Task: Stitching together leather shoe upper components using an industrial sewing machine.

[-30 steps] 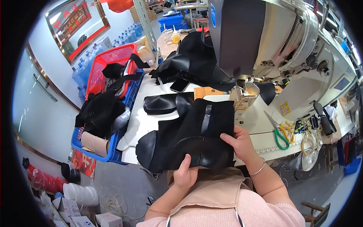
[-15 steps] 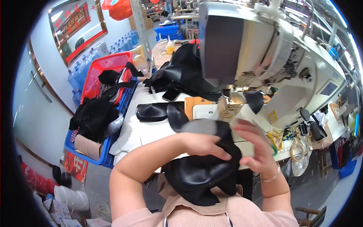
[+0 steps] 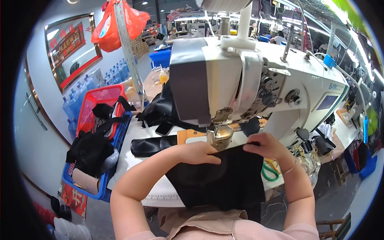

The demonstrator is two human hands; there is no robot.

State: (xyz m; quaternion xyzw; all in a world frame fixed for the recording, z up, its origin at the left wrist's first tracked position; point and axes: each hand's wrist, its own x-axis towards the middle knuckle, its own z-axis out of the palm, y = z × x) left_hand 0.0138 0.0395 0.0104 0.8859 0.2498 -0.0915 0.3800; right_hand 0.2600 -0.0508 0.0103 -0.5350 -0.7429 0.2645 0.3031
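Note:
A large black leather piece hangs spread between my hands, its dull side facing me, below the sewing head. My left hand is closed on its upper left edge, thumb and fingers near the machine's needle area. My right hand pinches the upper right edge with bent fingers. The piece drapes over the table's front edge toward my lap. The white industrial sewing machine stands just beyond my hands.
Left on the white table lie a black leather roll-shaped piece, a phone and heaped black leather. A red basket and blue crate stand further left. Green-handled scissors and tangled cords lie right.
The leather piece was bunched with its shiny side showing; now it is spread flat between both hands. My right hand, apart from it before, now grips its edge. The view has tilted up.

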